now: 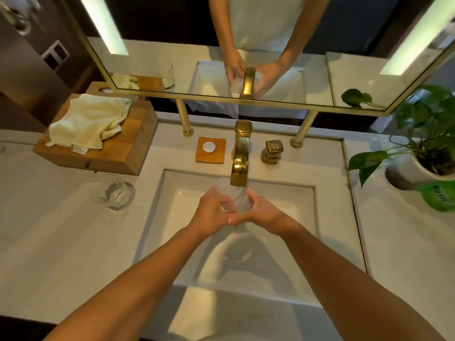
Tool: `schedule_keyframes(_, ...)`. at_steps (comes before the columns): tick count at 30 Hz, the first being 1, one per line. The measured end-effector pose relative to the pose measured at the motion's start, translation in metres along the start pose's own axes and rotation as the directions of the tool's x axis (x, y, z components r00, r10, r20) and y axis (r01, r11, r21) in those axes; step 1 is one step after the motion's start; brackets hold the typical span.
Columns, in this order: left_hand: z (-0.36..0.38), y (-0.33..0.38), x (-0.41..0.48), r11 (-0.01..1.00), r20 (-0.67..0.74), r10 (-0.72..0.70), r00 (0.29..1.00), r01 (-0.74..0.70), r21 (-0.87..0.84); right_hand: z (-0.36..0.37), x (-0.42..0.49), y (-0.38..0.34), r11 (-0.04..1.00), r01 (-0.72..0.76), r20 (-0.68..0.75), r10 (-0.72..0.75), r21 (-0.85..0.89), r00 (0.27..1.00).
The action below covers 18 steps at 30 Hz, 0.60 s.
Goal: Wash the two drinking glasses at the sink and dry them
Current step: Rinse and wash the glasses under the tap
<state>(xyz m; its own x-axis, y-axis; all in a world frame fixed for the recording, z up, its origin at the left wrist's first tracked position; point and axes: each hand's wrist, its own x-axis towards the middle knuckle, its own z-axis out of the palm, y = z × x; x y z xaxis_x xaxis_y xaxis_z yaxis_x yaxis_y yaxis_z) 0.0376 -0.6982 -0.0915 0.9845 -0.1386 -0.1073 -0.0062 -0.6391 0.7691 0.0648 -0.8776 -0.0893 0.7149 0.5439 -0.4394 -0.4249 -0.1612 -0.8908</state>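
Gripping the clear drinking glass (235, 199) under the gold faucet (240, 156) over the white sink (283, 205), your left hand (211, 212) and right hand (259, 212) curl round it; the second clear glass (113, 194) stands on the counter, left.

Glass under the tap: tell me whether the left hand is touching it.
Touching. The head view shows the left hand curling its fingers round the glass, with the right hand gripping the opposite side.

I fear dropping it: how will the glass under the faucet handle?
Probably slippery: the glass sits under the faucet, frothing with water, left hand and right hand both gripping it. Likely fragile: clear walls above the hard sink. Heavier than it looks while water fills it.
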Motion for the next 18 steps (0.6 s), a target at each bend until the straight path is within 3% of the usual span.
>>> schedule_keyframes(3, 0.000, -0.001, -0.003, 0.999, 0.069, 0.043, 0.997, -0.045, 0.019, -0.002, 0.004, -0.002, 0.995, 0.069, 0.192, -0.082, 0.075, 0.978)
schedule_keyframes(5, -0.003, 0.001, -0.006, 0.999, 0.125, 0.045, 0.991, -0.048, 0.020, -0.002, 0.007, -0.007, 0.991, 0.101, 0.229, -0.119, 0.087, 0.966)
schedule_keyframes(7, -0.007, 0.002, -0.007, 0.961, 0.099, 0.138, 0.985, -0.158, 0.228, -0.001, 0.008, -0.008, 0.989, 0.117, 0.205, -0.133, 0.085, 0.970)
schedule_keyframes(8, -0.011, 0.003, -0.005, 0.885, 0.080, 0.223, 0.972, -0.236, 0.401, -0.001, 0.008, -0.007, 0.989, 0.124, 0.179, -0.136, 0.077, 0.974)
schedule_keyframes(10, -0.020, 0.010, 0.003, 0.696, 0.159, 0.377, 0.912, -0.392, 0.602, -0.002, 0.007, -0.005, 0.990, 0.131, 0.135, -0.138, 0.060, 0.981)
schedule_keyframes(13, -0.033, 0.015, 0.015, 0.467, 0.425, 0.545, 0.722, -0.683, 0.562, -0.009, 0.007, -0.008, 0.988, 0.152, 0.179, -0.143, -0.038, 0.973)
schedule_keyframes(15, -0.037, 0.019, 0.022, 0.414, 0.582, 0.526, 0.620, -0.784, 0.462, -0.013, 0.007, -0.012, 0.983, 0.127, 0.258, -0.088, -0.137, 0.962)
schedule_keyframes(18, -0.036, 0.024, 0.029, 0.421, 0.748, 0.353, 0.562, -0.809, 0.410, -0.014, 0.008, -0.018, 0.962, 0.027, 0.208, 0.031, -0.272, 0.978)
